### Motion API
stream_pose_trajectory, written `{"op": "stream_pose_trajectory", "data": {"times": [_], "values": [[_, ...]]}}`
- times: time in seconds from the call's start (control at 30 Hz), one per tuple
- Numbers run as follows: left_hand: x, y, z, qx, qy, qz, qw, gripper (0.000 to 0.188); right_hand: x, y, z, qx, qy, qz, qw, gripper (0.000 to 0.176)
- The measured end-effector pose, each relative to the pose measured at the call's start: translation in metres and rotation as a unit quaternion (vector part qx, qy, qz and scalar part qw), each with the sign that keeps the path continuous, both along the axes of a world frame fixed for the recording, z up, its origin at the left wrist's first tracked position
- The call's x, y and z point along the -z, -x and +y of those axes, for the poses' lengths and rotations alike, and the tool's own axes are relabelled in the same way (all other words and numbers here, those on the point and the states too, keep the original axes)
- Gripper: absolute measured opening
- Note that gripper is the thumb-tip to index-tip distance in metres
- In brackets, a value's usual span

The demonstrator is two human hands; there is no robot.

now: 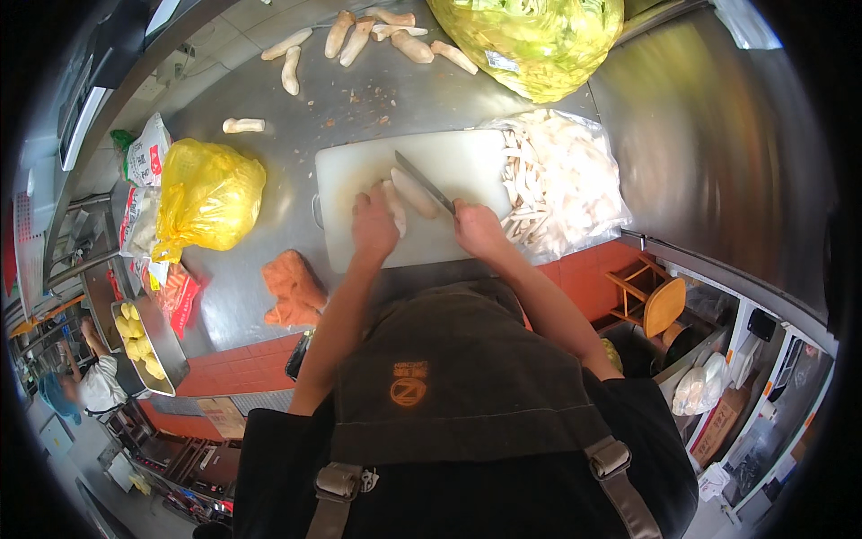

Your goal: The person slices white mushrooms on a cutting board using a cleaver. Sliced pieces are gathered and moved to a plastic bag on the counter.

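Observation:
A white plastic cutting board (444,151) lies in front of me. My right hand (477,226) grips the handle of a kitchen knife (423,180), whose blade points up and left over the board. Under and beside the blade lies a pale piece of king oyster mushroom (413,193). My left hand (374,222) rests on the board with its fingers against another pale mushroom piece (396,209); whether the fingers close on it is unclear. Sliced mushrooms (562,178) are heaped on a clear plastic bag touching the board's right end. Whole king oyster mushrooms (411,46) lie beyond the board.
A tied yellow bag (212,195) and printed food packets (176,293) stand at the left of the steel table (286,162). An orange cloth (293,286) lies near its front edge. A large bag of leafy greens (539,40) sits at the back. A person (101,384) is at far left.

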State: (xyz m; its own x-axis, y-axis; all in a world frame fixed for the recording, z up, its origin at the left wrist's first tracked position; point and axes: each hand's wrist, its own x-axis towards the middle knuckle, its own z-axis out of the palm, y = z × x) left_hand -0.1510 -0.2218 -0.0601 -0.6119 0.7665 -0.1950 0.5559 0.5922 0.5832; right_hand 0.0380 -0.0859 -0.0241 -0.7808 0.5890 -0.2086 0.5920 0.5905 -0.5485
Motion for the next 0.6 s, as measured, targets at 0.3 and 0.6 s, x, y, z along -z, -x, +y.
{"op": "stream_pose_trajectory", "data": {"times": [0.3, 0.6], "values": [[-0.003, -0.015, 0.002, -0.066, 0.005, -0.162, 0.985, 0.077, -0.002, 0.015, 0.017, -0.067, -0.012, -0.047, 0.997, 0.018], [-0.021, 0.003, 0.016, 0.304, -0.001, 0.175, 0.936, 0.074, 0.002, 0.013, 0.029, -0.06, -0.014, -0.009, 0.998, 0.01]]}}
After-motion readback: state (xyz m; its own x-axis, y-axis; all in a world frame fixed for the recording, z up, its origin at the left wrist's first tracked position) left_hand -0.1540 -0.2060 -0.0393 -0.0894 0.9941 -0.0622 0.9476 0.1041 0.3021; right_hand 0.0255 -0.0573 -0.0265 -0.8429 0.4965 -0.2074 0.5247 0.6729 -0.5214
